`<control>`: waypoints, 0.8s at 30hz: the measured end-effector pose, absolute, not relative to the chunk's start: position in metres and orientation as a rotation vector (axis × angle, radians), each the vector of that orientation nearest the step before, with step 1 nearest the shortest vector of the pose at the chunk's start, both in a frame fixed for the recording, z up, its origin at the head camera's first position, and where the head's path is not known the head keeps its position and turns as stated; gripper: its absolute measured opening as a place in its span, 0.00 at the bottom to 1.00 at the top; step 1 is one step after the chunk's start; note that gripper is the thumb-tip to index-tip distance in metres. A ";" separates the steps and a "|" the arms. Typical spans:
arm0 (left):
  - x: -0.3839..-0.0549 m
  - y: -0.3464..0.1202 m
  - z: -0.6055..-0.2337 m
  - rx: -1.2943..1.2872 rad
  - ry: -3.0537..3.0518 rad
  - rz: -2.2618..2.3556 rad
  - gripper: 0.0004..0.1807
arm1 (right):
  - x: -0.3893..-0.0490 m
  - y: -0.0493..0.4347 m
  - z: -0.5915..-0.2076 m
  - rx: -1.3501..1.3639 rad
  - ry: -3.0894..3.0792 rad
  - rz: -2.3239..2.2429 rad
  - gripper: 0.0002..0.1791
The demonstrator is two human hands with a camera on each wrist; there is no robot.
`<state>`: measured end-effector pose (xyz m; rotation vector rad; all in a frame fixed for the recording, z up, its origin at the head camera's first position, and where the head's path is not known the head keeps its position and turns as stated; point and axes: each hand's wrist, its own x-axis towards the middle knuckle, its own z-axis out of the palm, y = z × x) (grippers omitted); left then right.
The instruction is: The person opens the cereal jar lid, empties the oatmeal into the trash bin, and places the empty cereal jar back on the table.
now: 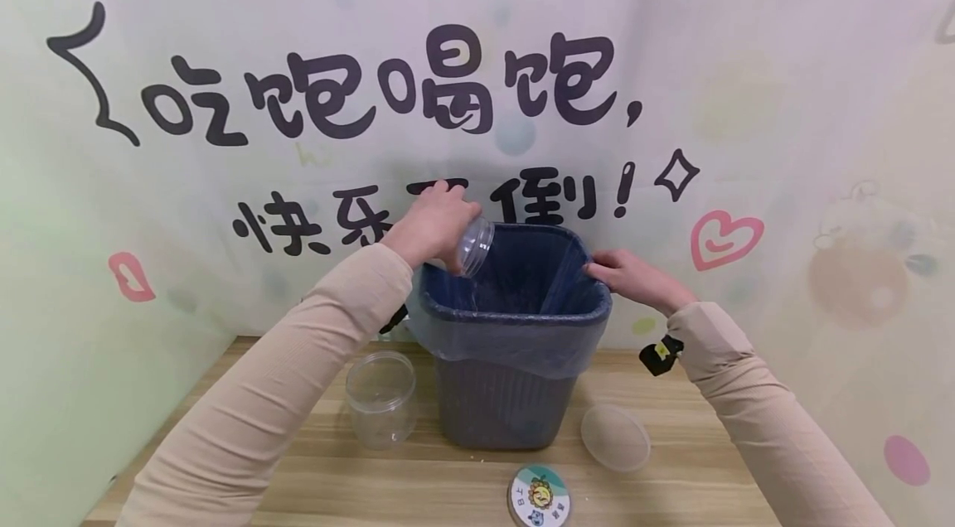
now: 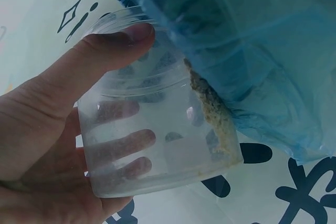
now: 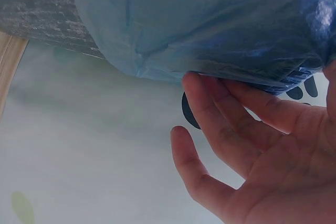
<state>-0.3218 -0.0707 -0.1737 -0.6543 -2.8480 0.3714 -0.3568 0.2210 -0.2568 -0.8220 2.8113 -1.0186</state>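
Note:
My left hand (image 1: 433, 224) grips a clear plastic jar (image 1: 476, 247), tipped with its mouth toward the inside of a dark trash bin (image 1: 500, 411). In the left wrist view, the thumb lies near the jar's rim and the fingers wrap behind. Beige crumbly residue (image 2: 212, 111) clings along the jar's lower wall. A translucent blue bag (image 1: 515, 345) lines the bin and folds over its rim. At the bin's right rim, my right hand (image 1: 634, 274) holds on, thumb over the edge and fingers (image 3: 210, 114) against the outside of the bag.
Left of the bin, another clear jar (image 1: 380, 398) stands on the wooden table (image 1: 358, 485). A clear round lid (image 1: 615, 437) lies to the right, and a round printed lid (image 1: 539, 495) in front. A cloth with large black lettering (image 1: 328, 96) hangs behind.

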 end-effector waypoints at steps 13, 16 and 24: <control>-0.322 -0.070 -0.173 -0.657 -2.868 0.386 0.44 | -0.356 0.220 -0.255 -0.847 2.814 -1.016 0.15; -0.321 -0.069 -0.172 -0.658 -2.871 0.391 0.44 | -0.356 0.220 -0.254 -0.854 2.820 -0.996 0.14; -0.322 -0.068 -0.172 -0.660 -2.872 0.441 0.44 | -0.356 0.220 -0.253 -0.858 2.814 -0.991 0.15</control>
